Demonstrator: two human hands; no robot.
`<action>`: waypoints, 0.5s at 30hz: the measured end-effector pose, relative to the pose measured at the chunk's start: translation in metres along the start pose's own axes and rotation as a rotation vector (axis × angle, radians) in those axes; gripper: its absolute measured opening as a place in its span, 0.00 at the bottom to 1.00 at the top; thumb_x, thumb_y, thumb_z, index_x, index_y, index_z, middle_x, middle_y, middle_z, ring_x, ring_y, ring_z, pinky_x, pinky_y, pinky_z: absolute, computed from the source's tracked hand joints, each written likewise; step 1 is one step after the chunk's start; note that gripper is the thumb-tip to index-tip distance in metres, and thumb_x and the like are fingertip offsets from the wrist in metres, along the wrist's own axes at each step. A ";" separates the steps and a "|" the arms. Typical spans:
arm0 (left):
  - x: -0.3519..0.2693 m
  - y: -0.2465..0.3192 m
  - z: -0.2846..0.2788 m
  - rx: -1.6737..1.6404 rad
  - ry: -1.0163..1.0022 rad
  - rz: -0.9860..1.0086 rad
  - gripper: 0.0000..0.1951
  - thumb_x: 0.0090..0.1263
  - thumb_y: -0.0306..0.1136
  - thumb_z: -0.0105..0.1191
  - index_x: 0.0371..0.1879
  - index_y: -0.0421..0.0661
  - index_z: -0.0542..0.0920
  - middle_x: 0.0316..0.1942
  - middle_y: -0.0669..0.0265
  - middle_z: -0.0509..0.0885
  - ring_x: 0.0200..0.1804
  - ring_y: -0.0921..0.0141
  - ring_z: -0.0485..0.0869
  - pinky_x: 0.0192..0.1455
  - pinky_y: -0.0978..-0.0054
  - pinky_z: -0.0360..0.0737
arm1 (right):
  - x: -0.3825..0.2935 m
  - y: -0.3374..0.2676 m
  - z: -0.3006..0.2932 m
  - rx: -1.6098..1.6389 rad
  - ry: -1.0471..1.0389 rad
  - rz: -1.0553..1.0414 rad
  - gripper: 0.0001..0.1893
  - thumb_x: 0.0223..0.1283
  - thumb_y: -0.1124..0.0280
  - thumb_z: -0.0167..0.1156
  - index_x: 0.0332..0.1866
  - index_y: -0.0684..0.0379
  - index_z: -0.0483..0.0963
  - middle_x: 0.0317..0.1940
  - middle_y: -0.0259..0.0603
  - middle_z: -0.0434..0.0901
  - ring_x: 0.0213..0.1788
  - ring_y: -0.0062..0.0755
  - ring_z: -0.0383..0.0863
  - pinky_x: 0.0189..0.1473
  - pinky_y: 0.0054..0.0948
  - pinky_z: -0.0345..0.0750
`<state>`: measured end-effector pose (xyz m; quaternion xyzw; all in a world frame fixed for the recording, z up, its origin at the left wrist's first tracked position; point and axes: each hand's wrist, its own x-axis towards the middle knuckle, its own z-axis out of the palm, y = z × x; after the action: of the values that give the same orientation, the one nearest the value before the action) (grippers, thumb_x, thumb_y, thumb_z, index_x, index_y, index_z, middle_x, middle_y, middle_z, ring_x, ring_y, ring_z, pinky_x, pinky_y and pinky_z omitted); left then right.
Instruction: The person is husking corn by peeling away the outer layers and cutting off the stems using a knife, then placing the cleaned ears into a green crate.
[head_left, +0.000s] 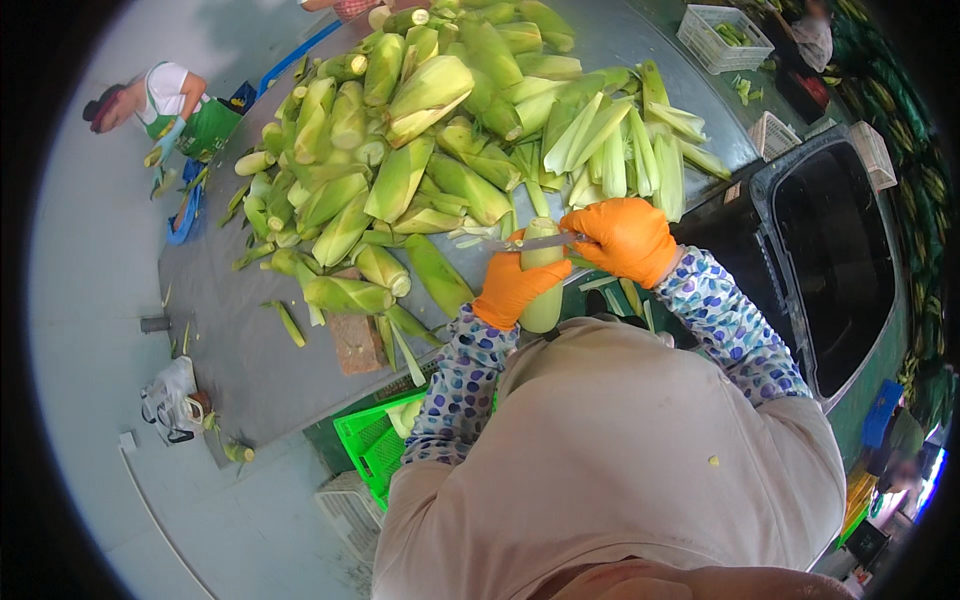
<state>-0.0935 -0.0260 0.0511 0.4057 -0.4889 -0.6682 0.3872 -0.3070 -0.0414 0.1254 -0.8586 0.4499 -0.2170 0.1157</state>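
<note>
My left hand (517, 289), in an orange glove, grips a pale green ear of corn (541, 311) with its tight inner husk on. In my orange-gloved right hand (626, 238) is a knife (538, 242). Its blade lies across the ear near the upper end, above my left thumb. Just beyond my hands, a large heap of corn ears in green husks (405, 180) covers much of the metal table (247, 337). Loose stripped husk leaves (607, 150) lie at the heap's right side.
A black open bin (836, 262) stands right of my right arm. At lower left is a green plastic crate (375, 439) with pale ears inside. A brick (356, 345) lies on the table. Across it stands a person in a green apron (191, 124). White crates (724, 37) are at upper right.
</note>
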 end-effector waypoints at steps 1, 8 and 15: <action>0.000 -0.001 0.000 0.006 0.001 -0.012 0.27 0.60 0.34 0.73 0.58 0.42 0.79 0.46 0.66 0.86 0.43 0.74 0.85 0.46 0.73 0.84 | 0.000 -0.001 0.002 -0.008 -0.015 0.007 0.12 0.54 0.62 0.69 0.43 0.49 0.83 0.28 0.38 0.83 0.33 0.46 0.84 0.34 0.43 0.79; 0.003 -0.006 0.002 0.117 0.012 -0.007 0.27 0.57 0.37 0.75 0.54 0.42 0.81 0.43 0.66 0.88 0.41 0.75 0.86 0.42 0.73 0.85 | -0.004 -0.001 0.007 -0.023 -0.075 0.057 0.11 0.55 0.59 0.69 0.41 0.49 0.82 0.29 0.40 0.84 0.35 0.48 0.86 0.36 0.46 0.80; 0.008 -0.004 0.011 0.314 0.084 0.089 0.20 0.56 0.36 0.74 0.45 0.41 0.84 0.35 0.65 0.89 0.36 0.74 0.87 0.38 0.71 0.84 | -0.010 0.015 0.026 0.095 -0.050 0.202 0.09 0.53 0.64 0.69 0.40 0.50 0.82 0.27 0.42 0.84 0.32 0.51 0.84 0.33 0.45 0.79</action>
<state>-0.1070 -0.0284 0.0485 0.4668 -0.5882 -0.5480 0.3684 -0.3108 -0.0414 0.0934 -0.8077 0.5201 -0.2037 0.1888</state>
